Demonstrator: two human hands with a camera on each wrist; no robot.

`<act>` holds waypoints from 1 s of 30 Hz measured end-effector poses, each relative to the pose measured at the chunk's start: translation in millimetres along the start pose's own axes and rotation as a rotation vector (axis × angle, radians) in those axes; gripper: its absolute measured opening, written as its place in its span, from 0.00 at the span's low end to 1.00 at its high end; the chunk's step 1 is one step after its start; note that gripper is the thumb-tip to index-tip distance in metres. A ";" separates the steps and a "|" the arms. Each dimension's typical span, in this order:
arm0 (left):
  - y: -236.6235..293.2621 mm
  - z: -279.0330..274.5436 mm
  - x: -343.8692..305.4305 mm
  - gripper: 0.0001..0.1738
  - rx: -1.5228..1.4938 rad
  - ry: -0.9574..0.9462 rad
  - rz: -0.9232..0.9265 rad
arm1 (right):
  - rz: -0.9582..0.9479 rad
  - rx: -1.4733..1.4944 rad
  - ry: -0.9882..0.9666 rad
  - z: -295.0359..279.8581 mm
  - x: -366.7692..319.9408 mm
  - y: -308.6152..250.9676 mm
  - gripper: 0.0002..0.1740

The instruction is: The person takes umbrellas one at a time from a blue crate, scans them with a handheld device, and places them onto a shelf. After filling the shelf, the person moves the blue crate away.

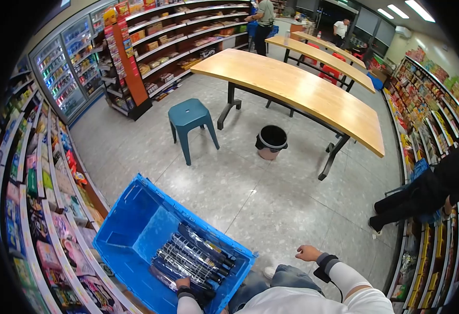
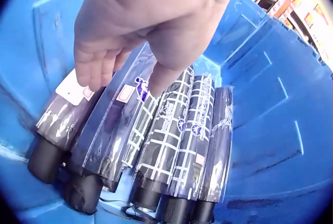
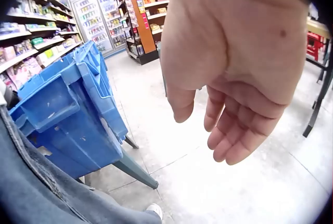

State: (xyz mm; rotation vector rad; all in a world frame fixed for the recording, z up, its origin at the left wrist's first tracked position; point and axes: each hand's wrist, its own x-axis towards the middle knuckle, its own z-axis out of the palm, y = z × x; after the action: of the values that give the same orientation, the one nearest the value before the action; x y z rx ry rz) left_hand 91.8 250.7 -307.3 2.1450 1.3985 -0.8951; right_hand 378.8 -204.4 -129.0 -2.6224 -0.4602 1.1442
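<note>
Folded umbrellas in clear sleeves lie side by side in a blue crate, their black ends toward the person. In the left wrist view, some are plain dark and others white-checked. My left hand is inside the crate; seen from its wrist, it hangs over the plain dark ones with fingers bent loosely downward. Whether the fingertips touch the sleeves I cannot tell. Away from the crate, my right hand hangs over the floor, empty, its fingers relaxed.
Beyond the crate stand a green stool, a bin and a wooden table. Stool-like legs show under the crate. Stocked shelves run close along the left. A person in black is at the right.
</note>
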 end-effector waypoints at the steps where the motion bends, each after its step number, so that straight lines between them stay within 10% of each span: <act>1: -1.7 -1.2 7.2 0.24 -0.029 -0.033 0.059 | 0.021 -0.017 -0.004 1.1 -2.5 1.9 0.24; 6: 3.9 6.6 19.8 0.37 -0.164 -0.078 -0.251 | 0.094 -0.039 -0.001 -0.4 -11.6 2.6 0.24; 21: 7.4 -0.8 6.9 0.28 -0.057 -0.049 -0.219 | 0.077 -0.093 -0.014 -0.2 -6.8 -10.7 0.24; 30: -41.0 3.7 23.9 0.20 -0.388 -0.095 0.227 | 0.042 -0.095 -0.042 -8.2 15.9 -27.1 0.24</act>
State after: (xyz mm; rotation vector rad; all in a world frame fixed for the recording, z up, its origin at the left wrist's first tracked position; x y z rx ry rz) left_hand 60.0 280.1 -327.1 1.8902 1.1441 -0.5765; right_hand 390.0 -174.3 -124.8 -2.7061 -0.4810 1.2214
